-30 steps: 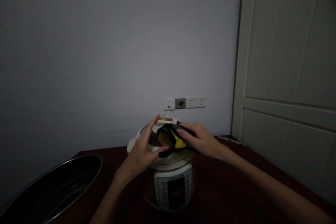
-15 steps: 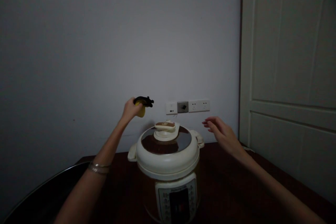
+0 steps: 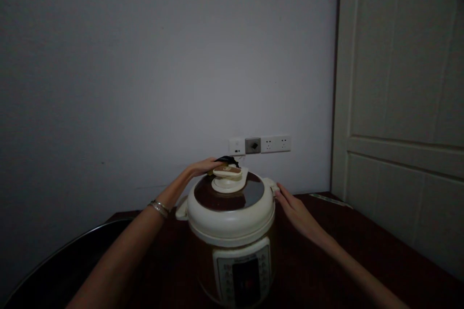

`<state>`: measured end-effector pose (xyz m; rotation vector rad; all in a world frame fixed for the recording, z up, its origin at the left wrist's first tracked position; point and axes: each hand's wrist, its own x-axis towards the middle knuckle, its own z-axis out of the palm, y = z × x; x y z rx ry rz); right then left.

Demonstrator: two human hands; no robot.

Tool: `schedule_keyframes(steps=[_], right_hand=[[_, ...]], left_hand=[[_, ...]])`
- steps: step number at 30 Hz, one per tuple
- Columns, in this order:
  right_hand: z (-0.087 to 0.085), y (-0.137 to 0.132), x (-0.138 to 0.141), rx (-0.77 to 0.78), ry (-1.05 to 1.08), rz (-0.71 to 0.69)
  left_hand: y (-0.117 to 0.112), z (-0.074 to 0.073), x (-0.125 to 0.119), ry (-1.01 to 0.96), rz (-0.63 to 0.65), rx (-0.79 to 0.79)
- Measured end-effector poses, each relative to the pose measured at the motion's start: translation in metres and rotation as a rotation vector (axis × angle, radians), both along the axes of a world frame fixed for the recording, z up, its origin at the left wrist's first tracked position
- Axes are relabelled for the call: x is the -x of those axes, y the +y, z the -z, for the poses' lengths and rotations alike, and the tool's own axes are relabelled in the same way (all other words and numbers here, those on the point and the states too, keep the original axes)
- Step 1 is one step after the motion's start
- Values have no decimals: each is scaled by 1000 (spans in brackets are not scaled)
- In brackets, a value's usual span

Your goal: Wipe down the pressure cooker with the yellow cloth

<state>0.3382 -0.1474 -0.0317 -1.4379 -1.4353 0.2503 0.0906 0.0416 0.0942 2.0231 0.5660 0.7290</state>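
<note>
A white and brown electric pressure cooker [image 3: 232, 224] stands upright in front of me with its lid on. Behind the lid's knob, my left hand [image 3: 205, 166] is closed around a black power cord [image 3: 227, 160] with a yellow piece, and the knob hides part of both. On the cooker's right side, my right hand [image 3: 288, 200] grips the white side handle [image 3: 272, 187], thumb at the front and fingers behind. Both forearms reach around the cooker, one on each side.
A row of wall sockets [image 3: 275, 144] sits low on the wall behind the cooker. A large dark pan [image 3: 72, 241] occupies the lower left. A flat strip [image 3: 330, 200] lies at the back right of the dark red table [image 3: 319, 270], near a pale door [image 3: 402, 164].
My left hand has moved right and down with the cord, to behind the lid's knob. My right hand has come down and left onto the cooker's side handle.
</note>
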Motion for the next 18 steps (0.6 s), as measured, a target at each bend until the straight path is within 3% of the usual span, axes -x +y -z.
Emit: schedule_keyframes(steps=[2, 9, 15, 18], right_hand=[[-1, 0, 0, 2, 3, 5], [-1, -1, 4, -21, -11, 40], [3, 2, 2, -42, -23, 76], [6, 4, 1, -66, -27, 90]], left_hand=[[-6, -3, 12, 102, 49, -8], [-52, 5, 52, 92, -179, -1], [-104, 15, 77, 76, -245, -91], [-119, 24, 90, 71, -259, -143]])
